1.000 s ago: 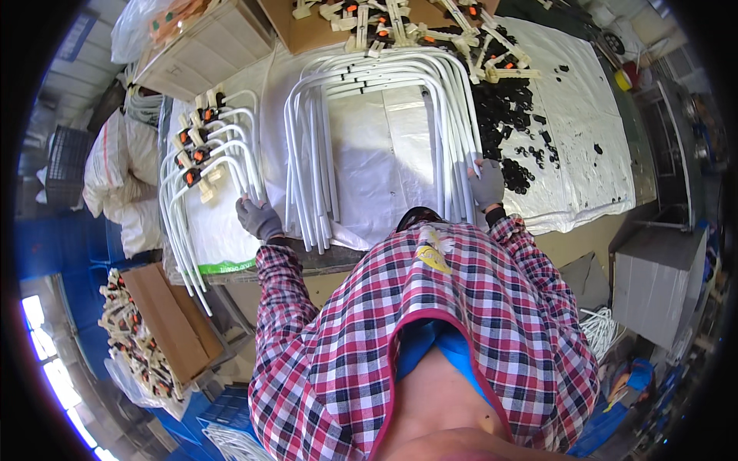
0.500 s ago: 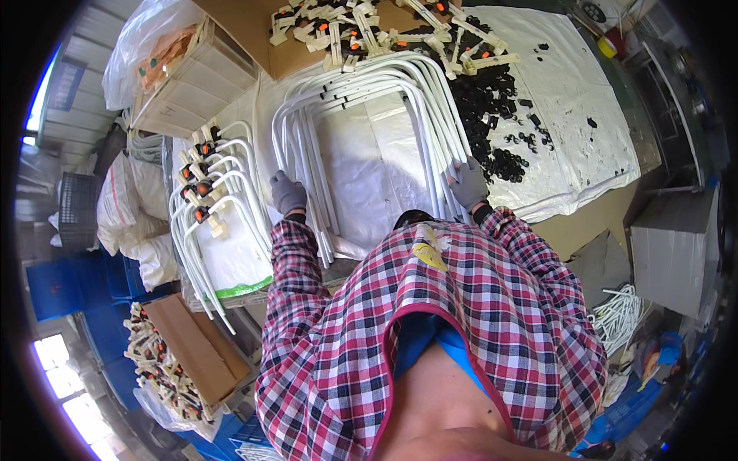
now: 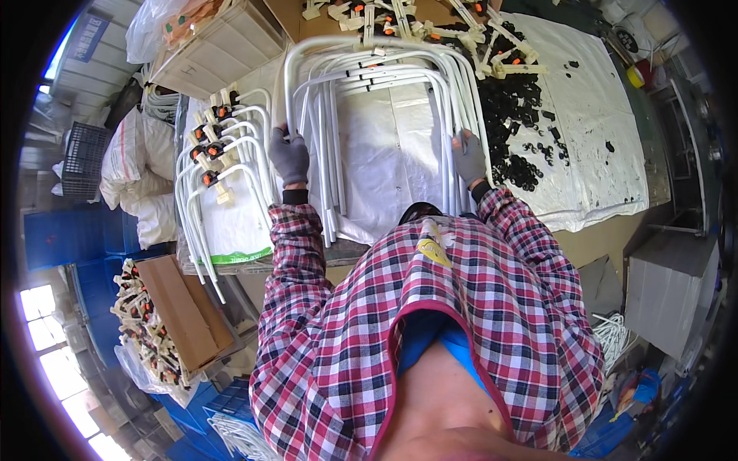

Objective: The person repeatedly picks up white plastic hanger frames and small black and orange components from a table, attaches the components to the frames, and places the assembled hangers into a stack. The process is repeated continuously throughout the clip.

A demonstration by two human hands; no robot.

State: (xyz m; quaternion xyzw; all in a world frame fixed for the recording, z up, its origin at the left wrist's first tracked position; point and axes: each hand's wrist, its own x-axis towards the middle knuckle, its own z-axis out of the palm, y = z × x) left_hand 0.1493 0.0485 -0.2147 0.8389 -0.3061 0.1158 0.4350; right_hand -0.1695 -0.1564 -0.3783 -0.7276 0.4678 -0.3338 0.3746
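Note:
A stack of white U-shaped tube frames (image 3: pixel 419 115) lies on the covered table in front of me, closed ends facing away. One bent tube frame (image 3: pixel 289 88) stands up from the stack, its far bar slightly blurred. My left hand (image 3: pixel 290 160), in a grey glove, is closed round its left leg. My right hand (image 3: pixel 470 160), also gloved with some fingertips bare, is closed on the tubing at the right side of the stack. Whether it holds only the raised frame I cannot tell. Black marks or sleeves show on the far bars.
Left of the stack lie more bent tubes with cream, black and orange clamps (image 3: pixel 209 150). Small black plastic parts (image 3: pixel 515 142) are strewn to the right. Loose cream fittings (image 3: pixel 400 19) fill the far side near a cardboard box. A plastic crate (image 3: pixel 223 54) stands far left.
The top tube frame has risen off the stack and shifted away from me, with my left hand moving up along with it. My right hand has moved slightly farther away. The whole view has shifted.

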